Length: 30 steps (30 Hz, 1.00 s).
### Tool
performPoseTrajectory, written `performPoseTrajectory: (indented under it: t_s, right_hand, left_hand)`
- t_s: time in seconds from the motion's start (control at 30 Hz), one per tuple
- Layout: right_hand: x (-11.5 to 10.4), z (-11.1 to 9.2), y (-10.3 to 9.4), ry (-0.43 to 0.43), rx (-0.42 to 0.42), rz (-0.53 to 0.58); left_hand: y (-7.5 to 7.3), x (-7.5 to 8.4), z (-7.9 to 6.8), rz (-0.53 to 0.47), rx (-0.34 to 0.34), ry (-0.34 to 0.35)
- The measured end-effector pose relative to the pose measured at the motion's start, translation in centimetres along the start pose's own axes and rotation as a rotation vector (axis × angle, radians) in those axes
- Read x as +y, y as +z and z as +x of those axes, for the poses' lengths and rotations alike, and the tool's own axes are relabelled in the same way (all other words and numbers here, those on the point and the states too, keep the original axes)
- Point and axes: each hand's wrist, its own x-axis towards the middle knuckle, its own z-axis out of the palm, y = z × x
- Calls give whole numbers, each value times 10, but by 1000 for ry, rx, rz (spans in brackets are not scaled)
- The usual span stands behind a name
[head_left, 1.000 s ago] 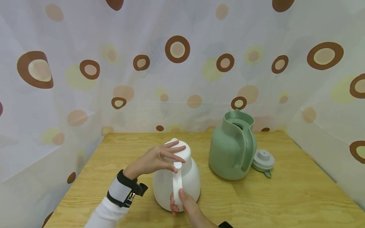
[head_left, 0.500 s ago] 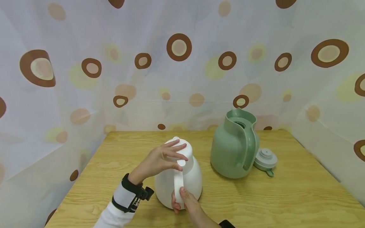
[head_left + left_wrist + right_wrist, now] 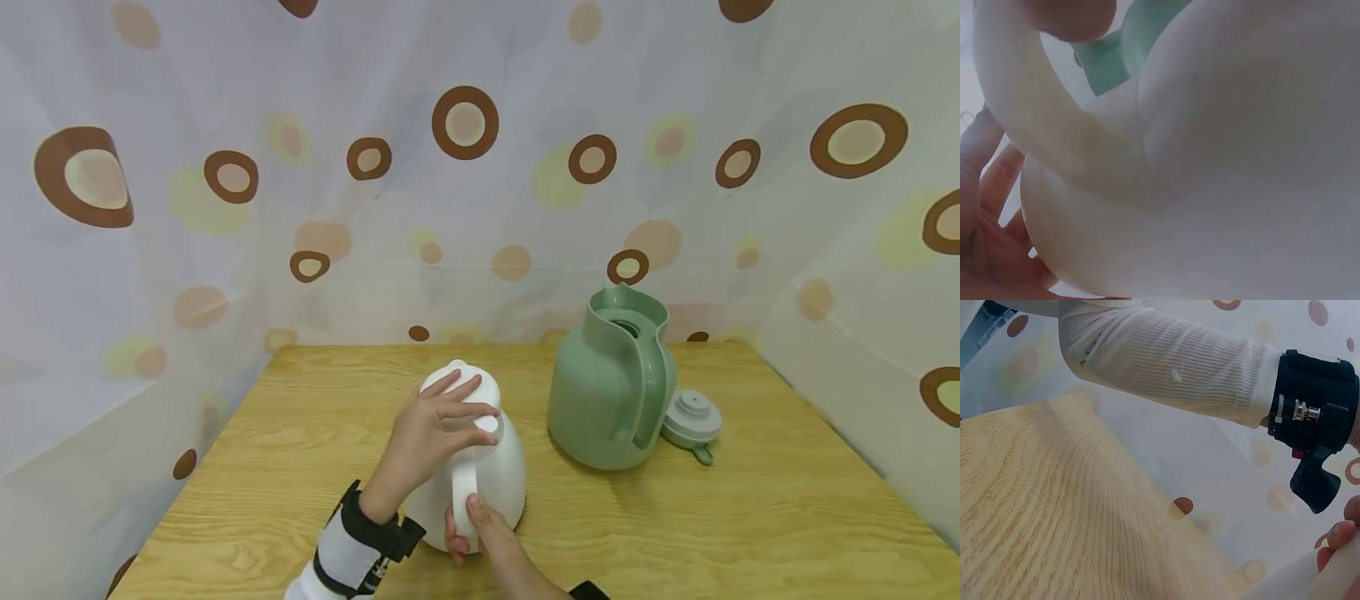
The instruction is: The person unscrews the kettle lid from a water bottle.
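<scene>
- White jug [image 3: 504,483]: upright on the near half of the counter [image 3: 750,508], handle [image 3: 464,483] toward the viewer. Possible fault: base turning or skidding on the wood, from twist at the top poorly matched by hold at the handle.
- White lid [image 3: 486,392]: on top of the white jug, round tab [image 3: 486,423] to the right of the handle line. Seating beneath: not visible. Possible fault: jamming or sitting crooked, from force at only 1 edge.
- Left grip [image 3: 430,431]: fingers fanned over the white lid, tab pinched between thumb and index finger. Possible fault: slipping off smooth plastic, from so small a hold.
- Right grip [image 3: 491,535]: curled round the lower handle. Possible fault: tipping of the white jug toward the viewer, from a low pull against a push above.
- Green jug [image 3: 585,408]: apart from the white jug, farther back and to the right, mouth uncovered. Possible fault: toppling, from a wide swing after sudden release.
- Grey stopper [image 3: 692,417]: just beside the green jug, to the right. Possible fault: sliding, from any sideways shove of that vessel.
</scene>
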Motion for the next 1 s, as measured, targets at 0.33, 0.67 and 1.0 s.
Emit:
performPoseTrajectory:
  t_s: [0.33, 0.67, 1.0]
  right_hand:
    - [-2, -1, -2, 21, 12, -4]
    - [1, -1, 0, 15, -17, 23]
    - [2, -1, 0, -8, 23, 1]
  left_hand:
    - [12, 8, -1, 143, 104, 38]
    - [-12, -18, 13, 316, -127, 355]
    - [-8, -40, 31, 246, -161, 400]
